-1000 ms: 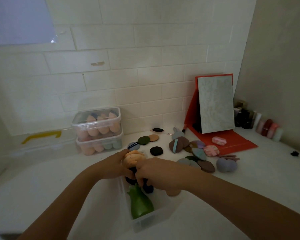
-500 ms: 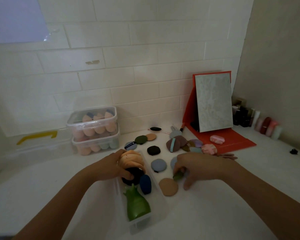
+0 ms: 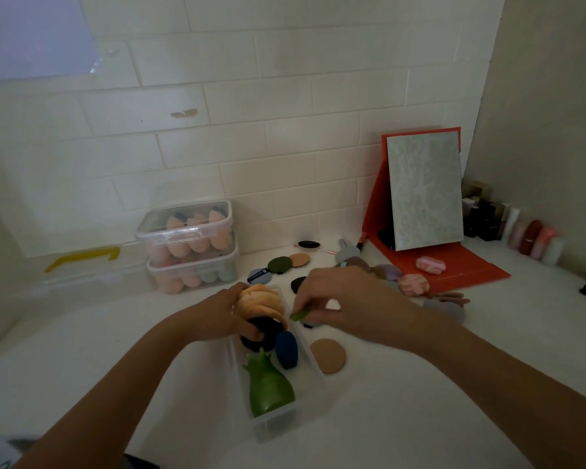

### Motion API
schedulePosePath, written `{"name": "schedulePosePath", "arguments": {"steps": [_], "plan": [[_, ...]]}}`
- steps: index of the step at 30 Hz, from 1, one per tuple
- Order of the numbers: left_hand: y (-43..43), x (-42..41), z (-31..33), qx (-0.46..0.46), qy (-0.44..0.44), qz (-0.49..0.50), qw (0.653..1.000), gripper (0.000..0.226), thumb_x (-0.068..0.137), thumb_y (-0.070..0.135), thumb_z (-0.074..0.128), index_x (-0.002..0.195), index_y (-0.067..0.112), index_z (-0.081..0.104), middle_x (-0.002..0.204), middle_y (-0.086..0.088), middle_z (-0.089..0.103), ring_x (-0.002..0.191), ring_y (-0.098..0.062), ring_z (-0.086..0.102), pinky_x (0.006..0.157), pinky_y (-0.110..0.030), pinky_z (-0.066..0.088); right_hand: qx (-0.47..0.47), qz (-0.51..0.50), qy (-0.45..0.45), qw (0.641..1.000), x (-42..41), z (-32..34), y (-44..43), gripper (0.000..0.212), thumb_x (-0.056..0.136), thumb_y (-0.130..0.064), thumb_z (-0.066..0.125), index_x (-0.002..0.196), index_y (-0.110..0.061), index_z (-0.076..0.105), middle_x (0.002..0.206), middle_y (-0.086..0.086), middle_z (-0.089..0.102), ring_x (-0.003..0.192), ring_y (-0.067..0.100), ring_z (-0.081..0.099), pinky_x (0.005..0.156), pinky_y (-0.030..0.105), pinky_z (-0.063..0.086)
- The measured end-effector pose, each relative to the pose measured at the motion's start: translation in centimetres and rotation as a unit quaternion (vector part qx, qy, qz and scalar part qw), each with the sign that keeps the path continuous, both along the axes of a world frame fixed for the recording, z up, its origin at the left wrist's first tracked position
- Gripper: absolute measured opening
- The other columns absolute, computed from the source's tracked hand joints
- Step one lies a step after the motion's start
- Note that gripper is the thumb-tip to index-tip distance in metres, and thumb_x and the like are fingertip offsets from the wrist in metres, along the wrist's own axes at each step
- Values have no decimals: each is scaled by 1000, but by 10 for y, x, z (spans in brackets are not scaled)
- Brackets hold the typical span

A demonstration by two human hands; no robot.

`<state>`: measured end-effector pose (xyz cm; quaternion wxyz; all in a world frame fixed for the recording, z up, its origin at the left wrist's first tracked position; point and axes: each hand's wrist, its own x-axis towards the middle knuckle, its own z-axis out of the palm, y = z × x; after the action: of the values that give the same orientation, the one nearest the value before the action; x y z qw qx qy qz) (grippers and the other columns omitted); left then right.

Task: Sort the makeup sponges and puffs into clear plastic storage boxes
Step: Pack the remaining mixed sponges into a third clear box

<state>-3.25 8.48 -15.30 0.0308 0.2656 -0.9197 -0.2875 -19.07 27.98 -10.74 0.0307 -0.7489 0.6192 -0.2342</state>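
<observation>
A long clear plastic box (image 3: 313, 358) lies on the white counter in front of me. It holds a row of peach puffs (image 3: 259, 301), a black puff (image 3: 263, 330), a dark blue puff (image 3: 286, 348) and a green sponge (image 3: 268, 389). My left hand (image 3: 222, 314) holds the peach and black puffs upright at the box's left side. My right hand (image 3: 339, 299) pinches a small green puff (image 3: 300, 314) just above the box's right edge. A tan round puff (image 3: 328, 355) lies beside the box.
Two stacked lidded clear boxes (image 3: 186, 245) of egg-shaped sponges stand by the tiled wall. Loose puffs (image 3: 279, 264) in several colours lie behind my hands. A red-framed mirror (image 3: 425, 194) stands at the right, with cosmetic bottles (image 3: 528, 236) along the side wall.
My right hand left the box, picked a green puff out of the loose pile and has brought it leftward over the box. My left hand has stayed on the upright puffs.
</observation>
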Motion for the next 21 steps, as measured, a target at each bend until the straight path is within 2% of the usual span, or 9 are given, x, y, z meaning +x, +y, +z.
{"name": "schedulePosePath", "arguments": {"steps": [2,4,7,10,13,15,17,19,21], "plan": [[2,-1,-1,3,5,1,1000,62,64,24,82,115,22,47,101,15,53,92,-1,52,76,-13,41,9,43,33,998,18,-4,0,21,90,-17,61,109,-19,68,111,-4,62,98,7,57,88,22,46],[2,-2,-2,4,9,9,1000,60,66,19,81,113,25,45,97,16,52,89,2,51,72,-11,39,48,57,81,994,29,-9,0,27,95,-14,52,119,-17,64,124,-2,57,107,13,54,91,26,44],[4,-1,0,6,11,0,1000,60,66,18,82,113,24,45,101,14,52,94,-3,51,76,-10,38,86,65,152,982,34,-17,-1,32,98,-14,43,126,-18,59,128,-1,54,110,16,52,90,30,43],[4,0,1,0,4,-11,1000,63,61,29,81,113,24,46,106,11,51,97,-2,49,80,-8,36,142,58,170,973,34,-20,-1,36,96,-8,40,125,-16,61,125,2,57,107,19,53,92,32,45],[4,0,-1,11,14,-6,1000,64,62,25,82,114,23,45,104,14,51,97,-2,51,79,-10,38,172,56,136,974,33,-16,2,36,93,-4,41,114,-15,68,120,0,63,105,17,56,95,34,46],[5,0,-1,24,15,-3,1000,64,65,21,82,115,24,43,106,13,51,99,-4,51,82,-12,39,195,40,98,975,28,-8,7,38,93,-3,41,114,-20,68,106,-16,62,90,-1,56,83,10,44],[5,0,-2,18,16,-2,1000,63,66,20,82,115,24,43,106,13,51,98,-2,50,85,-14,40,221,21,27,975,19,2,10,43,91,1,41,114,-23,68,98,-24,60,77,-14,53,67,0,39],[6,1,-1,21,12,-2,1000,68,59,31,82,116,24,45,106,15,51,100,-4,51,87,-15,40,188,3,-72,979,3,9,11,45,90,6,39,107,-20,71,112,-14,66,93,-12,57,79,3,42],[7,0,1,24,3,-6,1000,74,51,43,78,115,26,46,110,14,51,106,-8,51,93,-20,40,129,-45,-163,977,-23,8,8,41,91,7,40,99,-18,72,109,-7,69,103,1,61,94,16,45]]}}
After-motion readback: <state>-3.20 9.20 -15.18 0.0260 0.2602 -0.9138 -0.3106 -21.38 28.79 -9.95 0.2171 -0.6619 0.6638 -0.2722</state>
